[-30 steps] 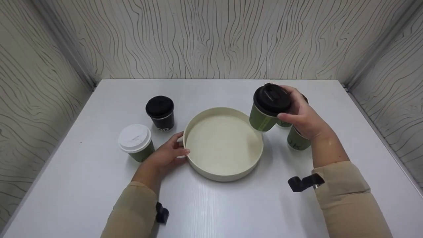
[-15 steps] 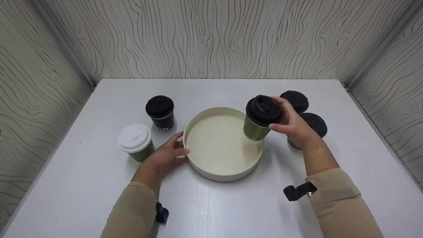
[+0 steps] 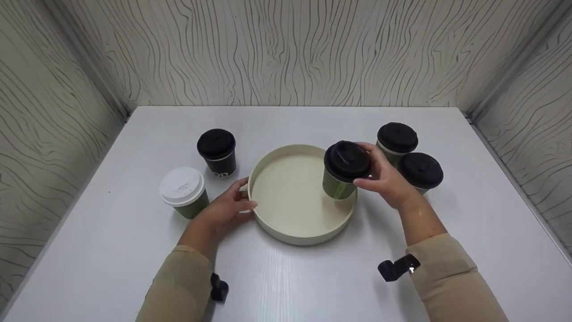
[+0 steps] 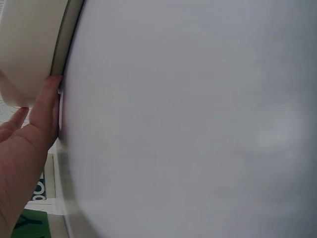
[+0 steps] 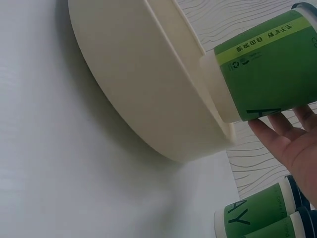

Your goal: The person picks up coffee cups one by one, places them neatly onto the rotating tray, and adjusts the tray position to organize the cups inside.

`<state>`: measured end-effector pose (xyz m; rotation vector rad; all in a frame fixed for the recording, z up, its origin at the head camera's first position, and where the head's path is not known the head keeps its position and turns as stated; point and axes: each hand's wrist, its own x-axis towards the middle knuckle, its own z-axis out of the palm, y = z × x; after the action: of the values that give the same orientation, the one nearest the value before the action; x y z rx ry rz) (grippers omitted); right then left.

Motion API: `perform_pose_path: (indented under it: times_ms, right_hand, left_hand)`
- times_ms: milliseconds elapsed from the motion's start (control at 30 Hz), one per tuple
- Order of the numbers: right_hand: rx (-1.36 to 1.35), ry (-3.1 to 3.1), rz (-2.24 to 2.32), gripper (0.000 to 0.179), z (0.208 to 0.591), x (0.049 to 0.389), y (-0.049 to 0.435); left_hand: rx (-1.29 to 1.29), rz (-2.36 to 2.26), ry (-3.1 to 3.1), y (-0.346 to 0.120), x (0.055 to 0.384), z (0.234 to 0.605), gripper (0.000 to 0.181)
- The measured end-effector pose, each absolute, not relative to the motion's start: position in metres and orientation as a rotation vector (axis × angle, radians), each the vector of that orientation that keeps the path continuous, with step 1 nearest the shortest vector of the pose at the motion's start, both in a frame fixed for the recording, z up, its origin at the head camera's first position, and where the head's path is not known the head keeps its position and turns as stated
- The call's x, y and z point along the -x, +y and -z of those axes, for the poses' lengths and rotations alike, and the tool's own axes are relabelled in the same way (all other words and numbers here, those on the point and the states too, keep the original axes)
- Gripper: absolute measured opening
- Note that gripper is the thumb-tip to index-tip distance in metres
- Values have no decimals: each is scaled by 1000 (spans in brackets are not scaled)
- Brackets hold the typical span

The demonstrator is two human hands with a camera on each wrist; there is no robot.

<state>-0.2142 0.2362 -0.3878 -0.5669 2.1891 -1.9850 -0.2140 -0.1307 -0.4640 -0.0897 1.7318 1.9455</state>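
Note:
A green paper coffee cup with a black lid is held by my right hand, thumb on the near side and fingers behind. It overlaps the right side of a round cream tray, and its white base dips just past the rim in the right wrist view. My left hand holds the tray at its left edge, thumb at the rim and fingers along the outer wall. In the left wrist view, the fingertips touch the tray's side.
Left of the tray stand a black cup with a black lid and a green cup with a white lid, close to my left wrist. Two black-lidded green cups stand behind and right of my right hand. Patterned walls enclose the white table.
My right hand has carried the cup leftward and lower, over the tray's right side, uncovering the two cups on the right. My left hand and the tray have stayed in place.

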Motion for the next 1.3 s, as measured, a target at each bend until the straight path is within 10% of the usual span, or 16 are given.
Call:
perform_pose_path:
  times_ms: [1300]
  right_hand:
    - [552, 2188, 1887, 82, 416, 212, 229]
  left_hand:
    - [6, -1901, 1775, -133, 217, 463, 74]
